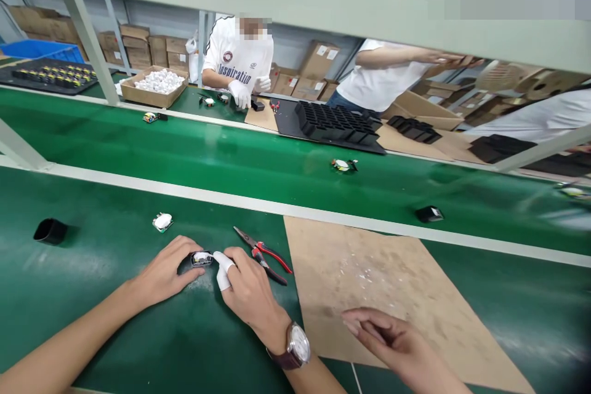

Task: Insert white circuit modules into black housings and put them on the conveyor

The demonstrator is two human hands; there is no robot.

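My left hand (168, 271) pinches a small black case (202, 260) by its left end, just over the green table. White and dark parts show in the case's open side. From the right, my right hand (247, 286), with white finger cots and a wristwatch, closes its fingertips on the case's other end. Pliers (263, 255) with red and black handles lie right beside that hand. Behind my left hand sits a small circuit board (162, 221) with a white top. An open black housing (50, 231) lies at the far left.
Another person's hand (392, 338) hovers over a brown cardboard sheet (364, 283) at right. Past a pale rail (231, 198), a green belt (258, 163) carries boards and a black housing (429, 214). Beyond it, a gloved person (240, 68) works near black trays (337, 123).
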